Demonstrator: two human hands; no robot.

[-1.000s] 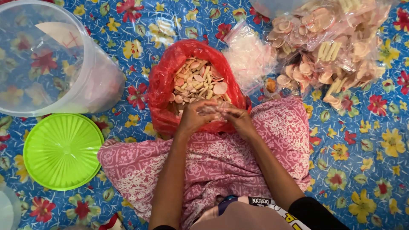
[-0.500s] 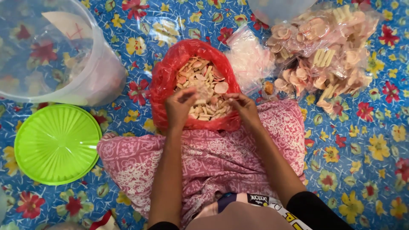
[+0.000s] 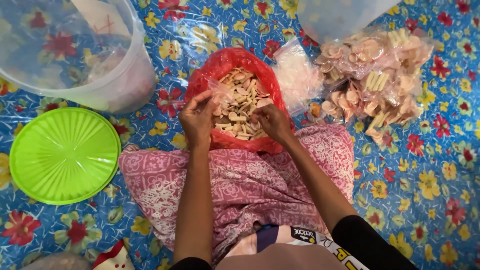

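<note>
The crinkled red plastic bag [image 3: 227,75] lies open on the pink patterned cloth [image 3: 240,185] over the person's lap, filled with flat, pale, dry cracker pieces [image 3: 242,102]. The left hand [image 3: 196,119] pinches a small thin clear plastic bag [image 3: 220,92] at the red bag's left rim. The right hand [image 3: 272,122] rests among the crackers, fingers curled; what its grip contains cannot be told. A ribbed round green plastic lid [image 3: 64,155] lies on the glossy floral mat [image 3: 430,175].
</note>
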